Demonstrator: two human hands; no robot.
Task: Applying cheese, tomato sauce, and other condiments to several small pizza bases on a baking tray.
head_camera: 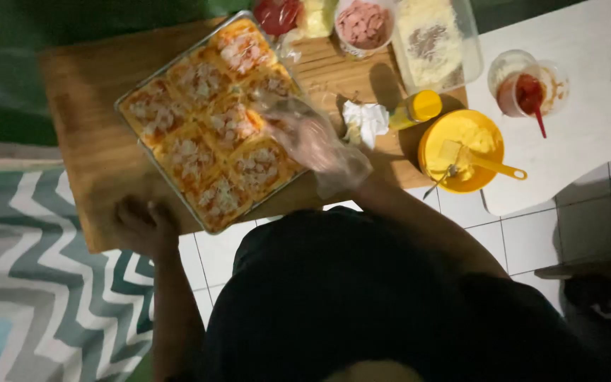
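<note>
Two hands: gloved right hand, fingers loosely spread, nothing gripped, over topped bread slices in metal tray; left hand rests curled on wooden board. Topping step; more grated cheese likely needed.

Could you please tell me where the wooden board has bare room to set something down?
Bare: the board's left end beside the tray, and its near edge by the left hand. Crowded: right of the tray, with tissue, bottle, tubs and yellow bowl.

Metal tray of topped bread squares, angled on board.
</note>
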